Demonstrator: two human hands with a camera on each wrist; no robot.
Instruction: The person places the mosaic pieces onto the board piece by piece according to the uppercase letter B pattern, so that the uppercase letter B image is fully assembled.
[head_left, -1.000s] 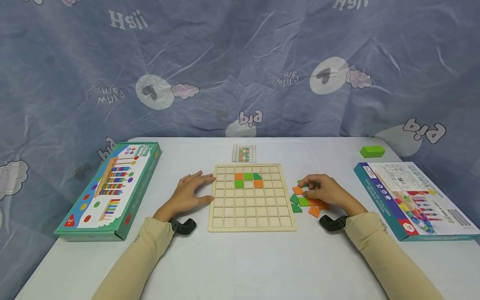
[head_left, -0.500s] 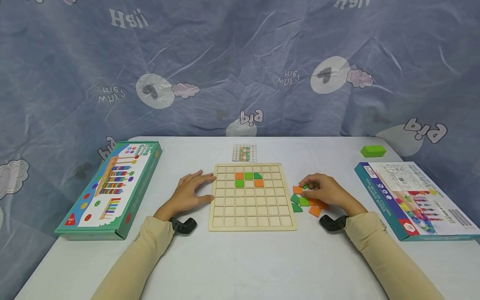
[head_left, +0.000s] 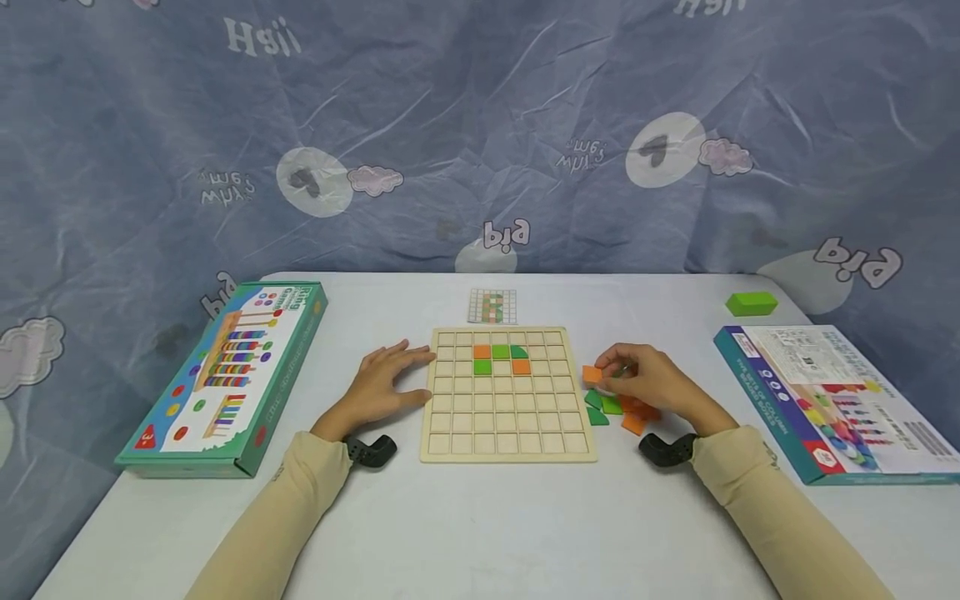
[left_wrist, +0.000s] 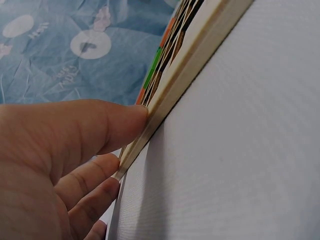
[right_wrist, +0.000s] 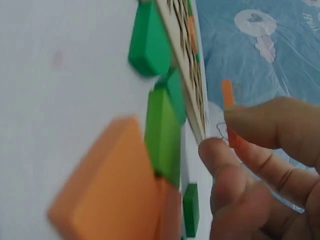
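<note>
My right hand [head_left: 651, 383] pinches an orange square tile [head_left: 592, 375] between thumb and fingers, just right of the wooden grid board [head_left: 510, 422]. The right wrist view has that tile [right_wrist: 228, 95] edge-on, raised off the table. Beneath and beside this hand lie loose tiles: dark green [head_left: 597, 417], light green [head_left: 612, 405] and orange [head_left: 633, 423]. On the board, several orange and green tiles sit in the second and third rows from the back. My left hand [head_left: 378, 385] touches the board's left edge with thumb and fingertips, fingers extended; its thumb [left_wrist: 122, 125] presses the side.
A small printed pattern card [head_left: 492, 307] lies behind the board. At the left stands a green game box [head_left: 225, 375], at the right a teal-edged box [head_left: 832, 400]. A bright green block [head_left: 752, 304] sits at the back right.
My right hand has taken hold of the orange square tile at the pile's far side and raised it slightly toward the board. The left hand stays at the board's edge.
</note>
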